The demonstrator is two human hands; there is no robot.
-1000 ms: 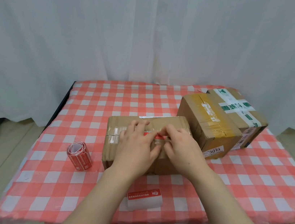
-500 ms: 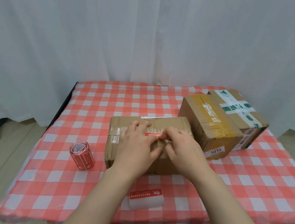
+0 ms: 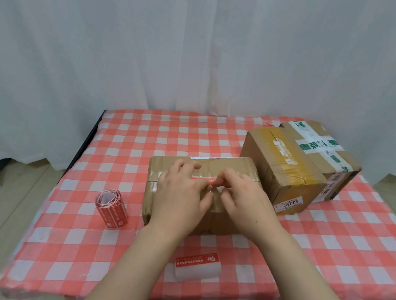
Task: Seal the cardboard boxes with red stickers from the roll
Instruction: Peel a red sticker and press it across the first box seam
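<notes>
A flat cardboard box (image 3: 230, 164) lies in the middle of the checked table. A red sticker (image 3: 202, 178) runs across its top, mostly covered by my hands. My left hand (image 3: 180, 193) rests flat on the box with its fingers straight, pressing the sticker's left part. My right hand (image 3: 245, 202) has curled fingers, and its fingertips pinch the sticker's right end. The red sticker roll (image 3: 112, 209) stands on the cloth left of the box, untouched.
A white backing strip with a red sticker (image 3: 197, 264) lies near the table's front edge. Two taped boxes stand at the back right: one with yellow tape (image 3: 283, 172), one with green-and-white tape (image 3: 324, 147). A white curtain hangs behind.
Both hands stay on the box over the sticker. The fingertips have shifted only slightly along it. The roll and the other boxes have not moved.
</notes>
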